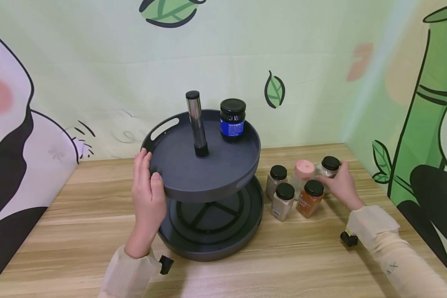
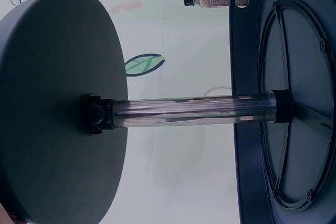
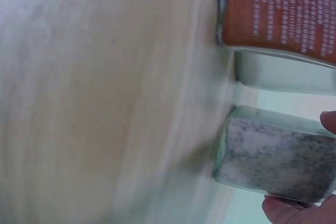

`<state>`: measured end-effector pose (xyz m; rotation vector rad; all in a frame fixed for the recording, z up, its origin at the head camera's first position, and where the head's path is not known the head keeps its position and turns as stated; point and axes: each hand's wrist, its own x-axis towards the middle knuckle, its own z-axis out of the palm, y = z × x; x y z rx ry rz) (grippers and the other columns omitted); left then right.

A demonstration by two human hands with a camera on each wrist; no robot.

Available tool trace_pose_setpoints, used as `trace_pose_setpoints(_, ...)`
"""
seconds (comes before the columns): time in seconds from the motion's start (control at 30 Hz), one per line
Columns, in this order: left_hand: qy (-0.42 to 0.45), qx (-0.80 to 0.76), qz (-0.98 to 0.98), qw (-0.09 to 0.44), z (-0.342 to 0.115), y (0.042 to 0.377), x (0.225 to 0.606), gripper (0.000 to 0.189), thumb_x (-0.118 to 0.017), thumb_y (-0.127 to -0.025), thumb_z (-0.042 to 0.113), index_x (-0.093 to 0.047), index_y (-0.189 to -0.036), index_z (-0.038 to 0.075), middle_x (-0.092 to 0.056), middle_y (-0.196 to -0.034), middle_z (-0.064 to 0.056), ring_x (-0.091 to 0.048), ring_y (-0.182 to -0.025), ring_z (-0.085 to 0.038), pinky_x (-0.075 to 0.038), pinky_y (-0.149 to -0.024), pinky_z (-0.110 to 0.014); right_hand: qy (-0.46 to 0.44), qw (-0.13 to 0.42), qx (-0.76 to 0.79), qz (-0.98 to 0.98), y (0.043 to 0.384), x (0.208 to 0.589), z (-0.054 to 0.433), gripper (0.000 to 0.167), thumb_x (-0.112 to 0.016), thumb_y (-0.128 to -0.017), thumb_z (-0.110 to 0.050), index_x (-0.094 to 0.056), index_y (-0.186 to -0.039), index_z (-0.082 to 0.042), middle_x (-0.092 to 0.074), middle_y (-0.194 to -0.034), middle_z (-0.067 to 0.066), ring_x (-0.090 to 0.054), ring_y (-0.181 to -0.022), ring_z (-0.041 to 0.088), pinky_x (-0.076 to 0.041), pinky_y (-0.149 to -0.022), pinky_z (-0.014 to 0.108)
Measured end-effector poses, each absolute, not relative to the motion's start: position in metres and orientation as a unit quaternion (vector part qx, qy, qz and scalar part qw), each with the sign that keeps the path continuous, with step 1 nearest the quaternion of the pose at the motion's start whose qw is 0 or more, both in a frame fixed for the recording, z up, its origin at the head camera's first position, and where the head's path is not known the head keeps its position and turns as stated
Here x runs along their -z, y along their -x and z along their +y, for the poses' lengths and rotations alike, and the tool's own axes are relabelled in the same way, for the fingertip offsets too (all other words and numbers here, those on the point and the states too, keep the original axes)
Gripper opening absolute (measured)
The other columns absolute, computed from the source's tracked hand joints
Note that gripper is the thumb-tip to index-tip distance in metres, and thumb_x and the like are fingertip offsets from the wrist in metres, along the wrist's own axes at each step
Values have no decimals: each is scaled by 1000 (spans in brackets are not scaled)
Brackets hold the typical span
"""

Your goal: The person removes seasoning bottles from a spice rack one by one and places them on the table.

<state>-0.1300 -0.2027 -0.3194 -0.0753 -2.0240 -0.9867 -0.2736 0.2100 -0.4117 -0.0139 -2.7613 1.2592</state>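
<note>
A dark two-tier turntable rack with an upper tray (image 1: 179, 169) and a lower tray (image 1: 208, 252) stands on the table, joined by a metal post (image 2: 194, 111). My left hand (image 1: 149, 196) touches the upper tray's left rim with fingers extended. In my right hand (image 1: 342, 188), thumb and fingers grip a black-lidded spice jar (image 1: 328, 167), whose speckled grey contents (image 3: 273, 153) show in the right wrist view. Close to it are an orange spice jar (image 1: 310, 198), a pink-lidded jar (image 1: 304, 170) and two more black-lidded jars (image 1: 283, 203).
A dark jar with a blue label (image 1: 232, 120) sits on the upper tray, behind and right of the upper post (image 1: 195, 124). The wooden table (image 1: 85, 227) meets a printed cloth backdrop (image 1: 301, 41) at its back edge. More backdrop (image 1: 406, 103) flanks the right side.
</note>
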Motion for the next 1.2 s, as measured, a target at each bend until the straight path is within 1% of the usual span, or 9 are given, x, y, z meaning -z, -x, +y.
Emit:
trace_pose_setpoints(0.17,31,395,-809,434,-202,130,319,44,-35,-86,10,-42,-127,-6,-35,-138,-17,-22,-133,-28,-19,-107,-46,-4,40,-407,-912,272,405,213,83,-62,-80,-26,-9,-133,9,-32,-125,40,-35,-115,50,-31,-93,58)
trace_pose_setpoints(0.43,32,396,-807,437,-202,131,319,44,-36,-85,8,-43,-126,-7,-36,-138,-17,-23,-133,-28,-19,-107,-46,-14,45,-400,-915,269,395,214,87,-61,-80,-30,-5,-136,7,-33,-125,39,-37,-113,49,-33,-90,56)
trace_pose_setpoints(0.57,32,394,-807,439,-202,131,319,44,-36,-85,8,-42,-126,-7,-36,-138,-17,-23,-133,-28,-19,-107,-45,-18,53,-400,-915,267,390,213,86,-59,-81,-33,-6,-136,6,-37,-120,36,-42,-106,45,-36,-84,54)
trace_pose_setpoints(0.67,31,394,-808,437,-202,131,320,44,-35,-86,9,-42,-127,-6,-35,-138,-16,-23,-133,-27,-19,-107,-45,-19,60,-401,-914,266,385,211,84,-57,-81,-34,-7,-136,5,-37,-119,34,-43,-99,42,-37,-78,52)
trace_pose_setpoints(0.7,30,395,-808,436,-202,131,320,44,-35,-86,9,-42,-127,-6,-35,-138,-16,-23,-133,-27,-19,-107,-45,-19,63,-401,-914,266,384,211,84,-57,-81,-35,-7,-136,4,-36,-120,35,-43,-99,42,-37,-78,52)
trace_pose_setpoints(0.83,30,396,-809,434,-202,130,320,44,-35,-86,8,-42,-127,-5,-35,-138,-16,-22,-133,-27,-19,-107,-46,-18,67,-408,-910,266,377,209,84,-57,-81,-37,-7,-137,2,-33,-126,34,-40,-105,46,-35,-82,54)
trace_pose_setpoints(0.97,31,401,-807,433,-203,131,320,44,-35,-86,7,-42,-127,-6,-35,-138,-17,-23,-133,-28,-19,-108,-45,-11,59,-413,-909,265,371,207,87,-56,-81,-39,-4,-139,0,-30,-131,33,-35,-114,48,-32,-88,57)
trace_pose_setpoints(1.2,29,401,-809,429,-203,130,319,44,-35,-86,9,-42,-127,-5,-34,-139,-15,-22,-133,-27,-19,-107,-46,-12,69,-419,-905,265,365,204,86,-56,-81,-38,-6,-140,-1,-29,-132,32,-33,-117,47,-30,-92,58)
